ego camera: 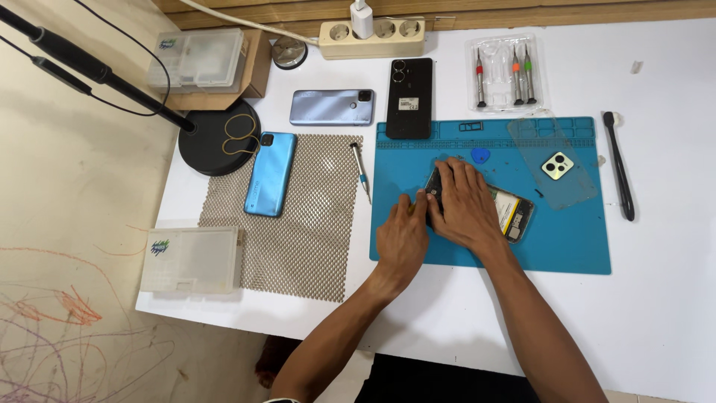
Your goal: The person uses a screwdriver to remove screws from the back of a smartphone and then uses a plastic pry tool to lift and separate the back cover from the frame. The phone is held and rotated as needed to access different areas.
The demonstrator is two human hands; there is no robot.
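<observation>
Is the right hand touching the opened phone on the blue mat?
Touching. The head view shows the right hand lying flat on the opened phone, its fingers covering the phone's left end, with no gap visible.

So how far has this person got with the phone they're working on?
The back cover is already off and lies on the blue mat, so the opened phone shows its insides. At present the right hand presses down on the phone while the left hand works at its end; what it grips is hidden. Nothing looks reassembled, and three other phones, including the black phone, lie untouched.
</observation>
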